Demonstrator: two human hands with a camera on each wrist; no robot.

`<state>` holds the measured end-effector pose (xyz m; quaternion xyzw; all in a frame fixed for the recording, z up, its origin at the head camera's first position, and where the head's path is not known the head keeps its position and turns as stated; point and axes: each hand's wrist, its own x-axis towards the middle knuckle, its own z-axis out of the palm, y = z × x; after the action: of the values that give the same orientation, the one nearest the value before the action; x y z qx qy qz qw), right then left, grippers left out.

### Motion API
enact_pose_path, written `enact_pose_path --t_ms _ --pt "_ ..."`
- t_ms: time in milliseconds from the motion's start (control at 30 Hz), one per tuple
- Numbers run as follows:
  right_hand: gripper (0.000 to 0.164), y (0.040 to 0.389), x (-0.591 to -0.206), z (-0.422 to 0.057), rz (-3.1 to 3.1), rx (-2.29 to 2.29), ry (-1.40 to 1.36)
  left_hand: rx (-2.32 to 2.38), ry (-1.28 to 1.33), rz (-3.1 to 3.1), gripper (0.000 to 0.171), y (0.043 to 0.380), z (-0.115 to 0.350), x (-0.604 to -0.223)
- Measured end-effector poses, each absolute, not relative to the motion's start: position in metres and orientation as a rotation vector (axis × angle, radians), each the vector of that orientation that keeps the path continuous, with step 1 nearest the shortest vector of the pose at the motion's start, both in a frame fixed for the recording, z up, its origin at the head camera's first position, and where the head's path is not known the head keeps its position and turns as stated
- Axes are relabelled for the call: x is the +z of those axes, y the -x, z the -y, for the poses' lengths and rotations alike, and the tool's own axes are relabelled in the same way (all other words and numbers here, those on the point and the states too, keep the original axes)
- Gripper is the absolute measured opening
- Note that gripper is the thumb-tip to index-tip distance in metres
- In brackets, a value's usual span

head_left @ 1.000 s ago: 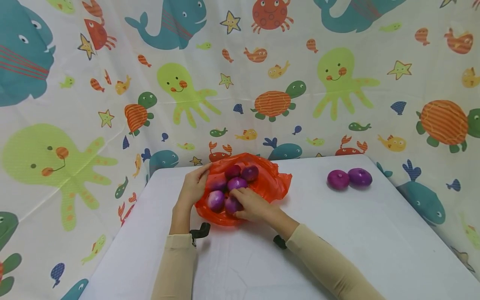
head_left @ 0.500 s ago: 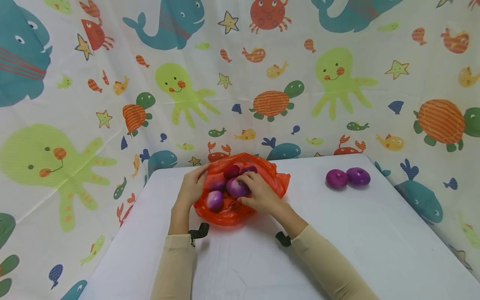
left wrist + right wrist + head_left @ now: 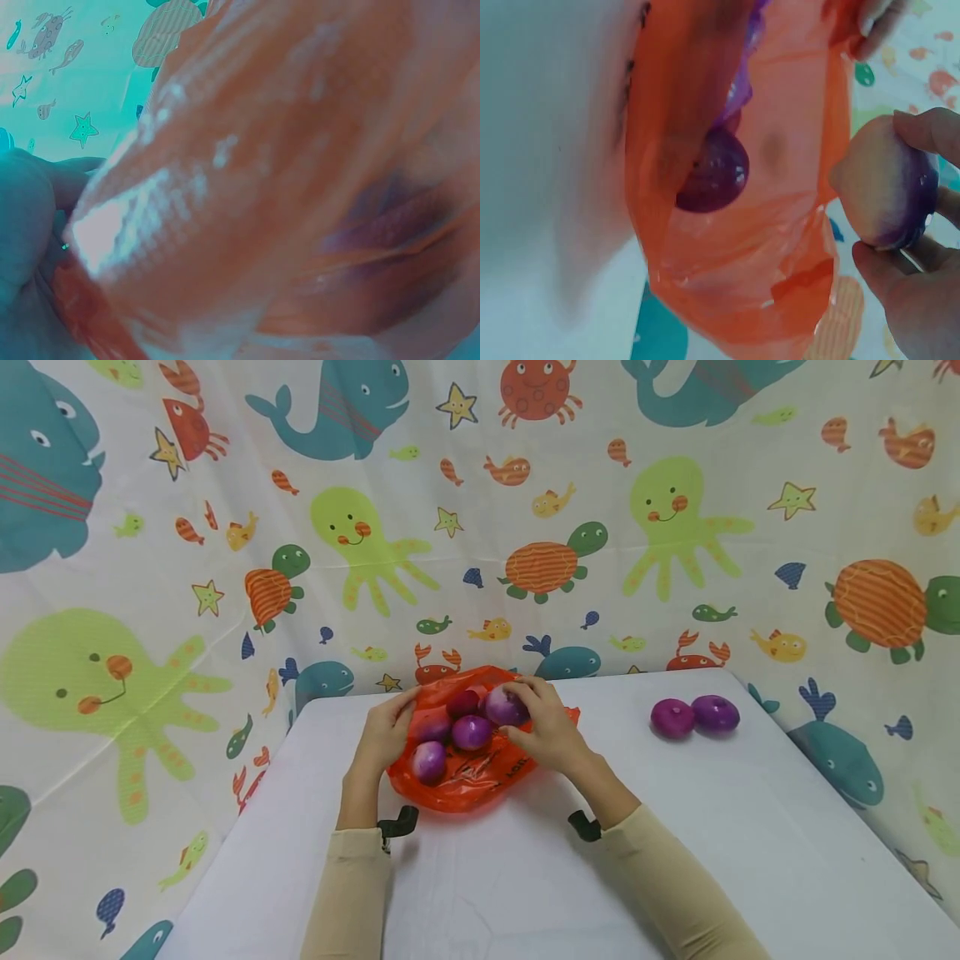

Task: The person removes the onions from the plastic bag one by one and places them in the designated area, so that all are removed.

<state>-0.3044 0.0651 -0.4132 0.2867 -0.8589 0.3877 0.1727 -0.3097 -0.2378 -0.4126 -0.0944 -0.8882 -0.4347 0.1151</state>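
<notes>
Near the front rim of the orange-red plastic bag [image 3: 450,797], the white-patched red onion [image 3: 429,763] could roll out onto the tabletop [image 3: 480,893], since that wall looks low and a tug on the thin film would tip it. At the bag's left side, the left hand [image 3: 381,735] grips the rim with its fingers; should they slip, the mouth could fold in over the contents. Over the bag's right side, the right hand [image 3: 546,727] has fingers and thumb pinched round the held red onion [image 3: 506,705]; its smooth skin could let it slip free. Well to the bag's right, a magenta onion [image 3: 672,718] and a violet onion [image 3: 716,714] could roll apart if knocked.

Inside the bag, the white-patched one is purple with a pale face towards the front; beyond it, the middle onion [image 3: 472,732] is bright and glossy, and the maroon onion [image 3: 463,703] farther back is darkest. The held one is cream around its pointed end, deep purple behind, plump and apparently whole.
</notes>
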Motion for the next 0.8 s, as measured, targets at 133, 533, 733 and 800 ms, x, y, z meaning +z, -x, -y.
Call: enact_pose_path --t_ms 133,533,733,800 --pt "0.060 0.307 -0.409 -0.073 2.412 1.094 -0.781 -1.280 0.274 2.605 0.042 0.309 0.238 -0.413" --pt "0.064 0.314 -0.404 -0.098 2.264 1.104 -0.677 -1.260 0.293 2.591 0.042 0.310 0.238 -0.412" --pt "0.064 0.318 -0.404 -0.110 2.251 1.086 -0.636 -1.265 0.288 2.597 0.042 0.310 0.238 -0.413" --pt "0.064 0.319 -0.404 -0.113 2.253 1.078 -0.619 -1.269 0.283 2.601 0.042 0.310 0.238 -0.413"
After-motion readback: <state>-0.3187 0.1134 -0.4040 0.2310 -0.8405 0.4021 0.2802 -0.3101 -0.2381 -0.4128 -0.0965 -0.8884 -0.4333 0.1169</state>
